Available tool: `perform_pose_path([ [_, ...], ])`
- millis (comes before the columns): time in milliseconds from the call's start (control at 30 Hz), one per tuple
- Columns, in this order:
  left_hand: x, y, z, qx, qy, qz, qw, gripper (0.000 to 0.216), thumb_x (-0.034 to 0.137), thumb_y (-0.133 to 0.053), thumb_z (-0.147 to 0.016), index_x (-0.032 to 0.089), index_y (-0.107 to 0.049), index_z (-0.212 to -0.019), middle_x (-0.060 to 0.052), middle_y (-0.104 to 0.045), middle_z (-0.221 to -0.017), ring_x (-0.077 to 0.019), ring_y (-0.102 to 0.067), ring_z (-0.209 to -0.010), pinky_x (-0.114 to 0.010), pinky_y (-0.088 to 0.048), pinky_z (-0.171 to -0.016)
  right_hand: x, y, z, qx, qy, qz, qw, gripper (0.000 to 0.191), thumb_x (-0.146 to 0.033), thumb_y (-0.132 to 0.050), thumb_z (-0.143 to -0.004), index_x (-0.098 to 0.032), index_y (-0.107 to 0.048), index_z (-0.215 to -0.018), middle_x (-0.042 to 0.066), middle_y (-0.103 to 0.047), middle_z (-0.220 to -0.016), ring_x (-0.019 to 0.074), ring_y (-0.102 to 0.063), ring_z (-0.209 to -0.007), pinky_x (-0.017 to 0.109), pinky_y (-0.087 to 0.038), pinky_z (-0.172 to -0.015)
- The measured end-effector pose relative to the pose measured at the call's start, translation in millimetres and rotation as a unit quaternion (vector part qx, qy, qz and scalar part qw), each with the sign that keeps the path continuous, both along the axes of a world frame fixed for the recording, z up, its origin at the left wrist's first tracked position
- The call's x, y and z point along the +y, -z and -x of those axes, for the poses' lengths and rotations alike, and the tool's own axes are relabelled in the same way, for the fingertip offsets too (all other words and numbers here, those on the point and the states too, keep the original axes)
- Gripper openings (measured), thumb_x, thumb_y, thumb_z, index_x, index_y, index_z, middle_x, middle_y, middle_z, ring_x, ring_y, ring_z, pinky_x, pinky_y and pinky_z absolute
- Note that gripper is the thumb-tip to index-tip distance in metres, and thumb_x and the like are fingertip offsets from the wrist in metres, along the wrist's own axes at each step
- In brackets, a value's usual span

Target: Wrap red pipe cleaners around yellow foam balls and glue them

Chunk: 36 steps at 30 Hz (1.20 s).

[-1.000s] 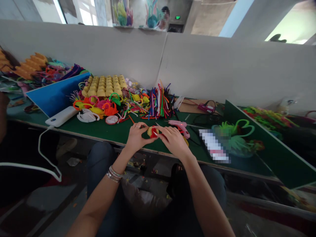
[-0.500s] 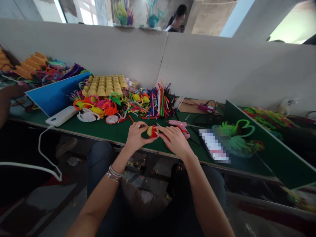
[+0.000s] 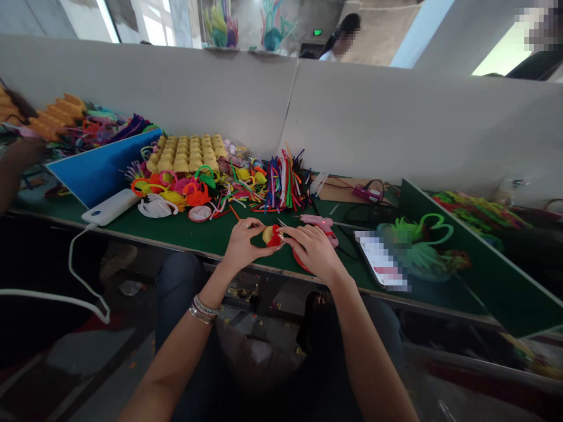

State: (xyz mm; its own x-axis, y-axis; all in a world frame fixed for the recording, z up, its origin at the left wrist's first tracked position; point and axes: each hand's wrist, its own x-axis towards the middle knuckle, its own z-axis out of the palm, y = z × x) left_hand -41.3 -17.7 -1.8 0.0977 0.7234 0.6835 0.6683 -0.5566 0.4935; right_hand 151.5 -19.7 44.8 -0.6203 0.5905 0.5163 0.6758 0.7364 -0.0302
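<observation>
Between my hands is a small yellow cup-shaped piece (image 3: 268, 235) with a red strip (image 3: 275, 237) on its right side, possibly pipe cleaner. My left hand (image 3: 243, 243) pinches it from the left with thumb and fingers. My right hand (image 3: 313, 243) has its fingertips closed on the red side. Red-handled scissors (image 3: 301, 262) lie on the green tabletop, partly hidden under my right hand, their tips showing above the fingers. A pink glue gun (image 3: 317, 220) lies just beyond that hand.
Behind my hands are a yellow egg tray (image 3: 189, 152), pipe cleaner animals (image 3: 193, 192) and a bundle of pipe cleaners (image 3: 285, 181). A white power bank (image 3: 109, 207) is left, a phone (image 3: 382, 261) right. Blue (image 3: 105, 164) and green boards (image 3: 479, 258) flank the space. Another person's hand (image 3: 26, 152) is far left.
My right fingers have shifted slightly on the red strip, and more of the scissors' red handle shows. At far left, the other person's hand has moved. People behind the partition have moved.
</observation>
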Motion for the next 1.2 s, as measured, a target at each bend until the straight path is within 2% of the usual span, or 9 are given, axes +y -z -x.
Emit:
perform_pose_path([
  [200,-1,0.1,0,0.003,-0.004,-0.006,1.0,0.038,0.049,-0.074,-0.059,0.02,-0.068,-0.083,-0.005,-0.062,-0.091,-0.0182,-0.056,-0.083,-0.035,-0.044,-0.079,-1,-1.1,1,-0.012,-0.007,-0.01,1.0,0.032,-0.027,-0.039,-0.094,-0.02,-0.057,-0.118,0.005,-0.067,-0.082,0.0177,-0.056,-0.076,0.031,-0.04,-0.074],
  [567,-2,-3.2,-2,-0.026,0.016,0.014,0.999,0.034,0.048,-0.072,-0.063,0.02,-0.068,-0.08,-0.005,-0.061,-0.087,-0.0176,-0.057,-0.081,-0.035,-0.045,-0.077,-1,-0.2,2,-0.019,0.005,-0.015,1.0,0.033,-0.028,-0.035,-0.095,-0.021,-0.06,-0.114,0.005,-0.065,-0.079,0.0176,-0.056,-0.075,0.031,-0.038,-0.07],
  [800,0,1.4,-3,-0.058,0.023,0.021,0.998,0.032,0.045,-0.073,-0.062,0.019,-0.068,-0.081,-0.005,-0.062,-0.088,-0.0174,-0.057,-0.081,-0.034,-0.046,-0.077,0,5.2,3,-0.01,0.007,-0.031,0.999,0.029,-0.025,-0.036,-0.094,-0.019,-0.063,-0.106,0.005,-0.067,-0.08,0.0174,-0.057,-0.075,0.031,-0.038,-0.07],
  [1200,-1,3.9,-5,-0.067,-0.005,0.047,0.997,0.033,0.048,-0.072,-0.063,0.02,-0.069,-0.08,-0.004,-0.062,-0.086,-0.0183,-0.058,-0.084,-0.034,-0.048,-0.078,3,9.9,4,-0.011,0.011,-0.016,1.0,0.029,-0.023,-0.036,-0.093,-0.019,-0.062,-0.108,0.007,-0.067,-0.085,0.0184,-0.06,-0.08,0.031,-0.041,-0.073],
])
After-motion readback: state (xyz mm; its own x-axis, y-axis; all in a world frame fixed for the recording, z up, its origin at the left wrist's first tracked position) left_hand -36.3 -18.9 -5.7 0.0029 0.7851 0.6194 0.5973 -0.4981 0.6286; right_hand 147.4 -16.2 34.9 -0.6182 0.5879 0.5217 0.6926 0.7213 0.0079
